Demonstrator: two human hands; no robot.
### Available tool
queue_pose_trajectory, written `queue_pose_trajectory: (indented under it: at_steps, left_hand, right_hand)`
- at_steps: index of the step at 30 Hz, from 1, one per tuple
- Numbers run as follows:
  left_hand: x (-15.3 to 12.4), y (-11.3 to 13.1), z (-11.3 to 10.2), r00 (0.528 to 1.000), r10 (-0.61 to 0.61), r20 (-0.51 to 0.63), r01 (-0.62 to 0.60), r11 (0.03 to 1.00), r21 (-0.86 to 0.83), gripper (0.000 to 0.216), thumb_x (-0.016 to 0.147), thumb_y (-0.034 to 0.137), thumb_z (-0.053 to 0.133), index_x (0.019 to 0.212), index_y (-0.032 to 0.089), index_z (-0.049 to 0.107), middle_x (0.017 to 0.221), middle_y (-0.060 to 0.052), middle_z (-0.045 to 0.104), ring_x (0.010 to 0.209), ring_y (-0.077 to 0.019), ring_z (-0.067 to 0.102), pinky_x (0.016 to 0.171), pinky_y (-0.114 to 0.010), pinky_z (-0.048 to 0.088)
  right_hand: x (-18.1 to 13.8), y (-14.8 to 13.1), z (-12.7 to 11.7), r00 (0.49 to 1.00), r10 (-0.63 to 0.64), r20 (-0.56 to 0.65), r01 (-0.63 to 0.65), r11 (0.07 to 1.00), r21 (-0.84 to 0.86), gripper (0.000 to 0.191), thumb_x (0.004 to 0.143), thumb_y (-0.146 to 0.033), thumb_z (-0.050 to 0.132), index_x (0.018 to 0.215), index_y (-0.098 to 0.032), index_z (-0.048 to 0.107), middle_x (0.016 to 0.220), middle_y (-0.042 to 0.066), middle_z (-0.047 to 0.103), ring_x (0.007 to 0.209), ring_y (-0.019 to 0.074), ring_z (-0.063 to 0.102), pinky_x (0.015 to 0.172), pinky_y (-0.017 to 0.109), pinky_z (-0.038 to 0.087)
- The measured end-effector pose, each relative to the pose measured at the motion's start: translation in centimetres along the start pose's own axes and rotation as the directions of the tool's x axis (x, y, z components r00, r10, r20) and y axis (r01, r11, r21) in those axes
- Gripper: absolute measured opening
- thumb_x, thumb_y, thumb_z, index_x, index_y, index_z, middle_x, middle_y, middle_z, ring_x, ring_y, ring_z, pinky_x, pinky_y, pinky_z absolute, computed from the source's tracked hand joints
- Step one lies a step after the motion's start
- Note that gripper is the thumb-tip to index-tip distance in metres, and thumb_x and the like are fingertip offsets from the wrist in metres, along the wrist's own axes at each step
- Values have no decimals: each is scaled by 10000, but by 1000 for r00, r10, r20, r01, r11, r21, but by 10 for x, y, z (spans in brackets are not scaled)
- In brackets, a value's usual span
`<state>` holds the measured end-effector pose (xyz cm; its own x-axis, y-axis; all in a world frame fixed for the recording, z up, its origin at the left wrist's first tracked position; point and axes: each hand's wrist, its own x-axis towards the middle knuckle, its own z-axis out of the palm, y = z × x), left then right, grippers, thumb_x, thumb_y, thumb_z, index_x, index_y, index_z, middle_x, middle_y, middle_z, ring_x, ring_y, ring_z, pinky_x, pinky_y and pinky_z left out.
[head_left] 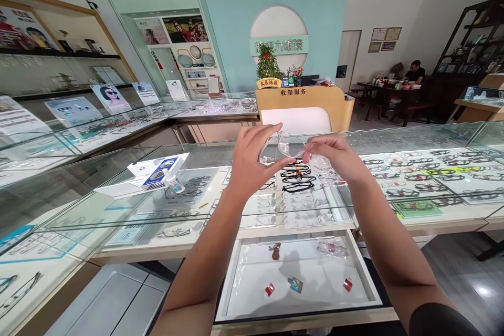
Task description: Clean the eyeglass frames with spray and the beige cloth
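I hold a pair of clear eyeglasses (290, 145) up over the glass counter. My left hand (248, 155) grips one side, with its thumb below and forefinger above a lens. My right hand (333, 153) pinches the other part between thumb and fingers. Faint print shows on the lens (321, 164) under my right hand. Behind and below the glasses, a stack of dark eyeglass frames (298, 177) lies inside the case. To the left, a small white bottle (173, 182) stands on the glass by an opened white-and-blue box (151, 173).
An open white drawer (232, 278) below my hands holds small red packets, a tag, a brown item and a plastic bag. Glass display counters (394, 139) with many frames stretch to both sides. A wooden cashier desk (344, 110) stands ahead; a person (415, 72) sits far right.
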<state>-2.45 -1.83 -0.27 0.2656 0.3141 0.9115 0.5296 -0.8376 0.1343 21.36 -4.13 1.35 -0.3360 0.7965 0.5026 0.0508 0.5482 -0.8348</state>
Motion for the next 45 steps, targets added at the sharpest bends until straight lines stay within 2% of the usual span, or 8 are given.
queue_pose_trajectory:
  at_steps: [5,10,16,23,26,37,41,45]
  left_hand:
    - [1,4,-2,1000,-8,18,8,1000,-11,621,833,636,848,1343,301,739,1292,-87,772,1211,-305,660,1082,-464,496]
    - [2,9,-3,997,-76,-12,76,997,-33,578,836,616,855,1300,293,735,1301,-82,767,1248,-306,653,1103,-466,492]
    - [8,12,-9,980,-158,-120,156,987,-27,532,824,569,890,1246,288,729,1282,-73,759,1226,-305,664,1101,-475,497]
    - [22,16,-17,934,-255,-252,258,966,-23,486,808,414,929,1223,277,717,1228,-42,739,1174,-271,681,1041,-430,533]
    - [22,18,-15,919,-282,-275,283,959,-38,488,794,405,939,1212,278,722,1220,-38,740,1176,-264,686,1037,-419,541]
    - [8,9,-12,894,-391,-220,361,918,-165,483,799,442,930,1228,288,771,1191,-37,764,1126,-245,701,1006,-407,559]
    - [6,7,-12,854,-486,-188,437,864,-250,486,785,465,931,1211,281,786,1149,-43,786,1044,-241,717,939,-403,579]
    - [7,14,-13,842,-498,-206,444,858,-258,413,785,441,924,1129,261,786,1113,-31,782,1016,-226,711,922,-385,572]
  right_hand:
    - [-2,-1,0,1000,-6,-16,6,999,-49,362,970,-456,692,688,-262,809,735,9,745,744,176,612,772,355,501]
    - [-5,-2,4,985,-74,-153,50,986,-159,314,1005,-452,675,797,-258,807,828,10,760,818,187,636,816,364,491]
    - [-7,-6,6,866,-309,-393,205,937,-284,125,992,-376,693,1057,-295,764,1155,36,768,1098,237,681,1018,429,489]
    - [-5,-5,8,810,-451,-375,248,843,-477,466,897,-350,794,1335,-335,635,1393,53,715,1286,291,684,1095,531,535]
    - [-4,-3,11,787,-473,-396,222,816,-533,485,900,-394,811,1346,-337,628,1391,68,718,1260,294,703,1073,545,561]
    - [-3,4,10,816,-412,-405,151,828,-539,394,934,-515,799,1265,-329,696,1289,60,783,1161,288,753,965,514,619]
    - [-3,4,7,818,-392,-422,134,842,-522,387,919,-500,815,1251,-329,712,1280,62,787,1158,291,755,958,510,620]
    - [-4,3,7,819,-375,-434,135,861,-490,378,927,-487,802,1266,-343,717,1305,60,772,1144,282,753,951,508,622]
